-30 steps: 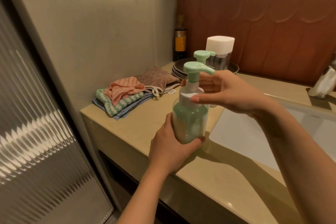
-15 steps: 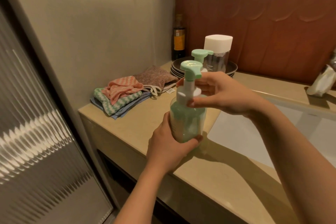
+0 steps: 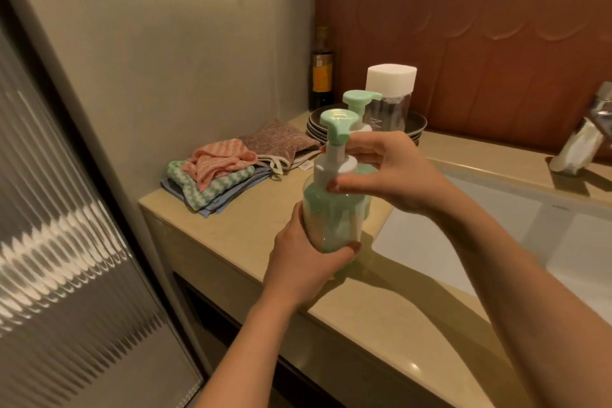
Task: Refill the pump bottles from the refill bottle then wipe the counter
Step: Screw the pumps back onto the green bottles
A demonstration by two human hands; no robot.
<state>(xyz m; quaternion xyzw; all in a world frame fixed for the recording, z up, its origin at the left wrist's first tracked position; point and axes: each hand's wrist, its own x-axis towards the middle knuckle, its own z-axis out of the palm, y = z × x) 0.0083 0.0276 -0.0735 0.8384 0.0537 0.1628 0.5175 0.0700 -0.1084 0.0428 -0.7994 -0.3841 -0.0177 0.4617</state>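
Over the counter (image 3: 251, 225), left hand (image 3: 304, 262) and right hand (image 3: 390, 172) grip the upright pump bottle (image 3: 331, 215), nozzle (image 3: 337, 121) facing the person.

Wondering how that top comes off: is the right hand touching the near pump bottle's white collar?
Touching. The head view shows the right hand pinching the white collar of the pump bottle between thumb and fingers.
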